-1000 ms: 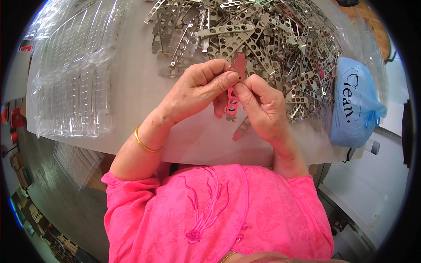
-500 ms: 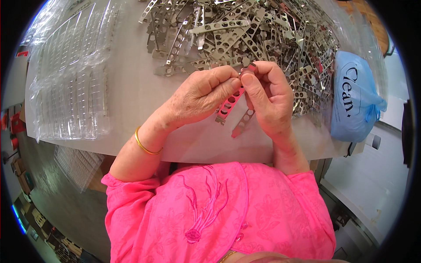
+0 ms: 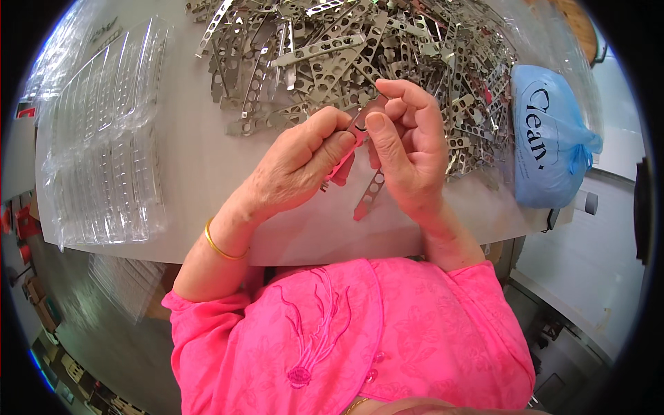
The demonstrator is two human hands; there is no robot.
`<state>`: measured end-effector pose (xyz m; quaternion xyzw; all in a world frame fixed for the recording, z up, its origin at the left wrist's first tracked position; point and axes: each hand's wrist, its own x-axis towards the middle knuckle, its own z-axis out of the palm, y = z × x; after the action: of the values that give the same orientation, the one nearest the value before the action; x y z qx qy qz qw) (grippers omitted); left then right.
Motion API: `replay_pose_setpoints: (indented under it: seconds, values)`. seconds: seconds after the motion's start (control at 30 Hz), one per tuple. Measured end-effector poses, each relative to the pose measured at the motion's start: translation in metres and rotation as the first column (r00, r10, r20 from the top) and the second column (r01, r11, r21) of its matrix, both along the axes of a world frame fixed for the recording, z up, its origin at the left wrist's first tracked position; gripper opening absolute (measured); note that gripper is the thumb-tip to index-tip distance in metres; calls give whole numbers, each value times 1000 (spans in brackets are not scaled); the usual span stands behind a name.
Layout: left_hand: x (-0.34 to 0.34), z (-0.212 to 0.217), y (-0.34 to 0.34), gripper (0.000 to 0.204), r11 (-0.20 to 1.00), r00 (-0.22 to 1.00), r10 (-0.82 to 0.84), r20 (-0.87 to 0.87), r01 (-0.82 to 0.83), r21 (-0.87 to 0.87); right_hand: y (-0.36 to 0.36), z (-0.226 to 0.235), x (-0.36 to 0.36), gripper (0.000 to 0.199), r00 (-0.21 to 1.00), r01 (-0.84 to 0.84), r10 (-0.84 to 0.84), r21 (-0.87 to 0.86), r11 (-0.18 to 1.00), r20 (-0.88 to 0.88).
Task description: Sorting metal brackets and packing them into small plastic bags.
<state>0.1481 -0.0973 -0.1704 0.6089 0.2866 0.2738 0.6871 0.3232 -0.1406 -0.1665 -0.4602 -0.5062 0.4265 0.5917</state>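
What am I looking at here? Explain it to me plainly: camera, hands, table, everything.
There is no machine here: a person works bare-handed, seen by a wide fisheye camera worn on the head and looking down, which is why straight edges bend. The left hand pinches a metal strip; the right hand is at its upper end. A second strip shows beside the right hand; I cannot tell whether it is held. On the table lie a heap of metal strips, clear plastic trays at left and a tied blue bag at right.

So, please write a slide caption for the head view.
Left hand holding a perforated metal bracket, right hand at its far end, near a heap of similar brackets.
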Motion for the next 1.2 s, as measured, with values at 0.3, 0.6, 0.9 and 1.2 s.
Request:
replay_pose_setpoints:
  seconds: [0.3, 0.6, 0.9, 1.2]
  values:
    - [3, -8, -1, 18, 998, 998, 31, 59, -28, -48, 0, -7, 4, 28, 981, 6, -27, 113, 994, 190]
    - [3, -2, -2, 18, 997, 998, 69, -2, -69, -42, 1, -2, 5, 29, 872, 40, -192, 325, 945, 451]
    - [5, -7, -4, 20, 992, 991, 113, 74, -108, -68, 2, 20, 18, 21, 857, 155, -327, 405, 901, 398]
    - [2, -11, -5, 25, 989, 985, 135, 105, -126, -82, -12, 77, 140, 6, 344, 479, -870, 730, 487, 355]
